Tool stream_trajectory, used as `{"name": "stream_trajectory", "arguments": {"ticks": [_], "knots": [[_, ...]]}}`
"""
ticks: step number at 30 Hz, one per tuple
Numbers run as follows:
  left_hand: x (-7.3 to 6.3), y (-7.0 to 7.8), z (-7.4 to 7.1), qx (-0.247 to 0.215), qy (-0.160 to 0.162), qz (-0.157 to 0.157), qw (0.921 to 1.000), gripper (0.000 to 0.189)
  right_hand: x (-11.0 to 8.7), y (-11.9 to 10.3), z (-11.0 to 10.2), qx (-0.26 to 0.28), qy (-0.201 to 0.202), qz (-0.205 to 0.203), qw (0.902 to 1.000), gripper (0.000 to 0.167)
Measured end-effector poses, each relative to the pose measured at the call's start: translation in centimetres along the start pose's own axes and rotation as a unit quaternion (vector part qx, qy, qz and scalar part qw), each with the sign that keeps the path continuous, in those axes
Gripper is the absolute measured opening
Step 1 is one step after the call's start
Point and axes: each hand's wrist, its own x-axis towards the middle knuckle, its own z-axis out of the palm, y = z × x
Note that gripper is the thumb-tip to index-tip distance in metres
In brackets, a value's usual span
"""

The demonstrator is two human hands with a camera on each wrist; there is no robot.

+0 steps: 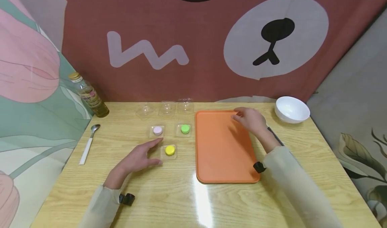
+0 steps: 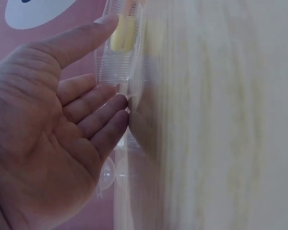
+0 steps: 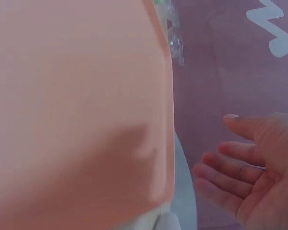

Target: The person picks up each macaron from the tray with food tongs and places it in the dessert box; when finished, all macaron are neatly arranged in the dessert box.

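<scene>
My left hand (image 1: 139, 158), thumb and fingers spread, is just left of a yellow macaron (image 1: 170, 150) in a clear plastic box base (image 1: 172, 157). In the left wrist view the thumb overlaps the box with the yellow macaron (image 2: 124, 34); whether it touches cannot be told. Beyond the fingertips are a pale lilac macaron (image 1: 158, 130) and a green macaron (image 1: 185, 129), each in a clear base. Above the far right corner of the orange tray (image 1: 225, 150), my right hand (image 1: 251, 119) hovers with relaxed fingers and holds nothing. Its shadow falls on the tray (image 3: 77, 86).
Clear plastic lids (image 1: 167, 108) stand in a row along the back. A white bowl (image 1: 292, 109) occupies the back right corner. At the left are a bottle of amber liquid (image 1: 92, 98) and a white-handled spoon (image 1: 87, 149). A printed curtain (image 1: 205, 53) borders the table's back.
</scene>
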Motion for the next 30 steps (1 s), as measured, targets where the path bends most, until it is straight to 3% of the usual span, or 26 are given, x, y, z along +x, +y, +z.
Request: {"name": "stream_trajectory", "arguments": {"ticks": [5,9,15,21,25,30], "knots": [[0.2,0.1,0.0,0.004,0.003,0.003,1.0,0.085,2.3,-0.6,1.1,0.077,-0.03,0.006,0.9966,0.045],[0.3,0.2,0.0,-0.001,0.001,0.002,1.0,0.085,3.9,-1.0,2.1,0.155,-0.065,0.027,0.9855,0.045],[0.2,0.2,-0.1,-0.001,0.006,-0.004,1.0,0.084,5.9,-2.9,3.0,0.246,-0.092,0.054,0.9634,0.048],[0.3,0.1,0.3,-0.007,0.003,-0.006,1.0,0.083,7.5,-4.4,4.0,0.347,-0.101,0.083,0.9285,0.048],[0.4,0.1,0.4,-0.007,0.002,-0.001,1.0,0.083,8.2,-5.6,4.6,0.374,-0.103,0.105,0.9159,0.05],[0.5,0.2,0.1,-0.005,0.008,-0.009,0.9999,0.082,9.2,-7.5,5.3,0.378,-0.101,0.092,0.9155,0.048]]}}
